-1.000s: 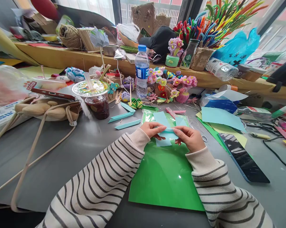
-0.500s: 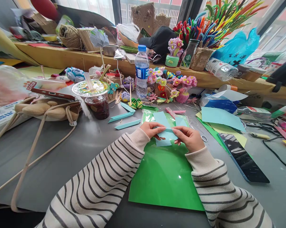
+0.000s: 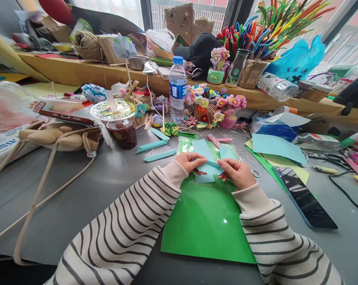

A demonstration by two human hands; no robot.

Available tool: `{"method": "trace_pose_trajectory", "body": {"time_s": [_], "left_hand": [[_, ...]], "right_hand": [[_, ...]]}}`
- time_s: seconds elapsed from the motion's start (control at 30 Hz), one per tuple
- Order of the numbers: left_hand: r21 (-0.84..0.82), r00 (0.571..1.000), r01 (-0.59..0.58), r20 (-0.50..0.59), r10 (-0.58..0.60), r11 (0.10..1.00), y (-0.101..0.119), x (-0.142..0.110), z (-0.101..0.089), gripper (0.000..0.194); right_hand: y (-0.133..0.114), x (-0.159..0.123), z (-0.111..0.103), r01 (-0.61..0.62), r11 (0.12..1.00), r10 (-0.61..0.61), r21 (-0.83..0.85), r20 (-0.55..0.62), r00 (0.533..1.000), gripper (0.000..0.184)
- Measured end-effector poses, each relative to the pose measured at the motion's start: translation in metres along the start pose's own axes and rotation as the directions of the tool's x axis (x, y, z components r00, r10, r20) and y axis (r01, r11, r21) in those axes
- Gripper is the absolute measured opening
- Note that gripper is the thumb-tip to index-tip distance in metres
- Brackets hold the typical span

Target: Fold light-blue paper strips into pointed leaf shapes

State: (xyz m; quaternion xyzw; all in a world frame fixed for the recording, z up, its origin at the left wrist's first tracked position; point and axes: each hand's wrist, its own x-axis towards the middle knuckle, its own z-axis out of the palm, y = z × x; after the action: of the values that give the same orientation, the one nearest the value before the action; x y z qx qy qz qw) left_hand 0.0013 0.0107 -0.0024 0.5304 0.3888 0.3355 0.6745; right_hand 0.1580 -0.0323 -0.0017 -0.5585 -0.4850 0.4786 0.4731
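Observation:
Between my two hands is a light-blue paper piece (image 3: 211, 168), its upper edge folded over. My left hand (image 3: 191, 162) pinches its left end between thumb and fingers. At the other end, my right hand (image 3: 236, 173) grips the paper the same way. Beneath lies a green sheet in a clear sleeve (image 3: 208, 221), with other light-blue paper pieces (image 3: 200, 147) on it, partly covered by my hands. Folded light-blue strips (image 3: 160, 155) rest on the table left of the sleeve.
A lidded drink cup (image 3: 122, 132) and a water bottle (image 3: 177, 89) stand beyond my left hand. To the right lie a phone (image 3: 305, 198), coloured paper sheets (image 3: 278, 148) and scissors (image 3: 330, 159). Yarn flowers (image 3: 214, 103) line the back; a strapped bag (image 3: 60, 134) sits left.
My hands stay over the sleeve, holding the paper. Its folded upper edge has shifted slightly between my fingers, and my right fingertips have moved a little along it.

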Motion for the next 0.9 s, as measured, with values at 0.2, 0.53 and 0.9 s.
{"method": "trace_pose_trajectory", "body": {"time_s": [0.2, 0.53, 0.9], "left_hand": [[0.009, 1.000, 0.017, 0.008, -0.017, 1.000, 0.0015, -0.0016, -0.0006, 0.035], [0.006, 1.000, 0.025, -0.008, -0.025, 1.000, 0.0060, -0.0043, 0.0011, 0.030], [0.019, 1.000, 0.026, -0.014, -0.026, 0.999, 0.0057, -0.0038, -0.0009, 0.035]], "right_hand": [[-0.0032, -0.0031, 0.0023, 0.039, 0.999, -0.041, -0.035, -0.055, 0.998, 0.027], [-0.0021, -0.0016, 0.0000, 0.058, 0.997, -0.060, -0.059, -0.031, 0.998, 0.031], [-0.0024, -0.0020, 0.0014, 0.090, 0.995, -0.093, -0.044, -0.073, 0.993, 0.030]]}}
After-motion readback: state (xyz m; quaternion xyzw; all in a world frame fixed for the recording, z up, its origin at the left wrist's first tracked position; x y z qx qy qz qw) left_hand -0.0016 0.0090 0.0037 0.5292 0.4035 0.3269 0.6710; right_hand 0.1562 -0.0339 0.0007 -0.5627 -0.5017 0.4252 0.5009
